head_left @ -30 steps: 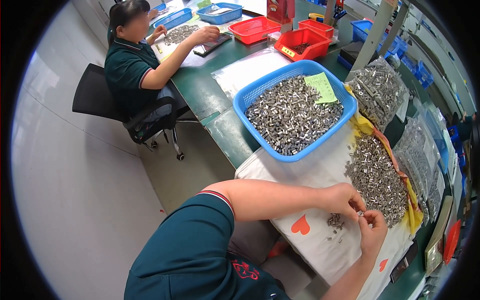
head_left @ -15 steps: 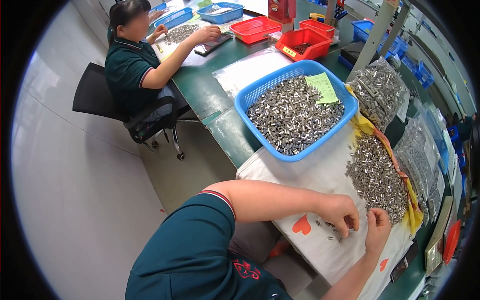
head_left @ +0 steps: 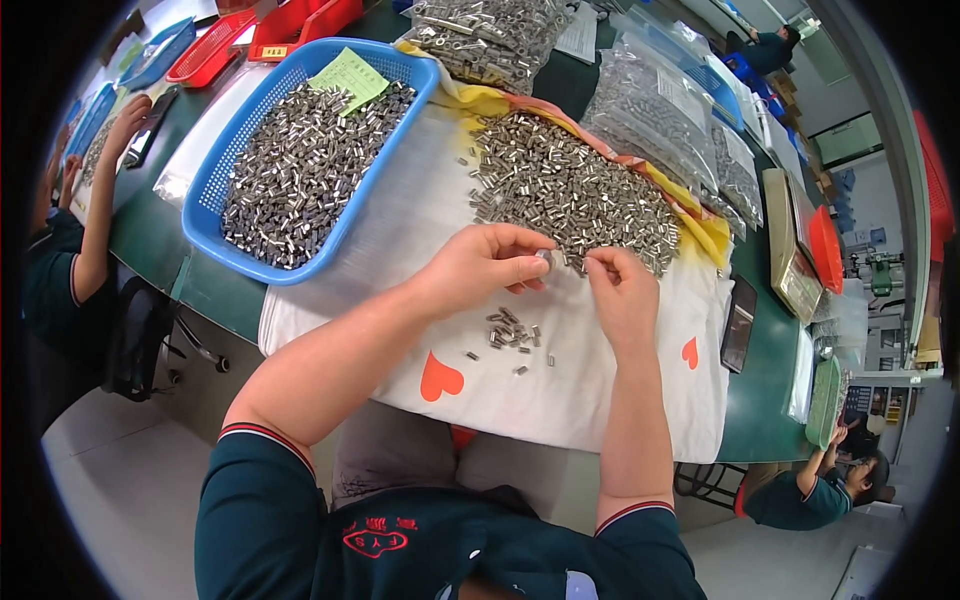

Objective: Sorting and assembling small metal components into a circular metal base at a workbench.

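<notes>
My left hand (head_left: pixel 492 264) is closed with a small metal cylinder (head_left: pixel 543 257) showing at its fingertips. Beside it, my right hand (head_left: pixel 622 292) has thumb and forefinger pinched at the near edge of a large heap of metal cylinders (head_left: pixel 575 190); whatever is between those fingers is too small to make out. Below the hands, a smaller group of cylinders (head_left: pixel 512 332) lies loose on a white cloth (head_left: pixel 560 400) printed with red hearts. A blue basket (head_left: pixel 318 262) full of similar pieces, with a green paper slip (head_left: pixel 350 80) on top, stands to the left.
Clear bags of metal parts (head_left: pixel 650 110) lie behind the heap, past a yellow cloth edge (head_left: pixel 705 235). At right are a dark phone (head_left: pixel 740 325) and a red dish (head_left: pixel 826 250). Co-workers sit at left (head_left: pixel 90 240) and right (head_left: pixel 810 495). Red trays (head_left: pixel 212 50) stand far left.
The view has swung to the right. My left hand has lifted away from the small group of cylinders, now uncovered. Both hands remain close together near the heap.
</notes>
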Demonstrator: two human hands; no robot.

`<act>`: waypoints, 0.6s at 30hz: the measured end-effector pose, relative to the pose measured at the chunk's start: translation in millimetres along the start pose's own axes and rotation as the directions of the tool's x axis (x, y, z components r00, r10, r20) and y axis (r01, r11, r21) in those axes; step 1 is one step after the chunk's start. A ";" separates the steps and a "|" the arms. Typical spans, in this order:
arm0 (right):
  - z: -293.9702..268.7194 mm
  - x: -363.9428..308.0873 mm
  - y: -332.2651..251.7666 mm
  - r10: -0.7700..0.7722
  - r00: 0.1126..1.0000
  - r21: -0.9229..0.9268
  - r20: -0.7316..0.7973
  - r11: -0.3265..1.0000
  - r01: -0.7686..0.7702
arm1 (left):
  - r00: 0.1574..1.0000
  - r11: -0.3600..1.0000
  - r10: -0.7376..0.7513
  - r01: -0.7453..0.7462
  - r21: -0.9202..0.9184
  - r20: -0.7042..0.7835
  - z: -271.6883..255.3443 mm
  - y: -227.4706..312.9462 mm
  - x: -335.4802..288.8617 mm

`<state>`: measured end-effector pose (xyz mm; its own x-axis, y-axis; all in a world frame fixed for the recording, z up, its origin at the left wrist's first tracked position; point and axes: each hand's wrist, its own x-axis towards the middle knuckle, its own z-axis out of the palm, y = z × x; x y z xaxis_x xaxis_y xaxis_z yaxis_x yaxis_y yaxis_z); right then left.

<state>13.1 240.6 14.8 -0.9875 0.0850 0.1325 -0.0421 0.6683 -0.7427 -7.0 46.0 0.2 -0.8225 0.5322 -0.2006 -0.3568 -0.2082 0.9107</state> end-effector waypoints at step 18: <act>-2.1 -10.1 -1.1 -0.052 0.993 -0.402 0.107 0.911 0.091 | 0.997 1.000 0.018 -0.020 0.021 0.075 0.6 -4.9 -1.4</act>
<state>23.4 240.5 15.7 -0.9945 -0.0299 0.0999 -0.0677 0.9136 -0.4009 -3.9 46.7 -3.7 -0.7934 0.5883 -0.1561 -0.3308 -0.2015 0.9219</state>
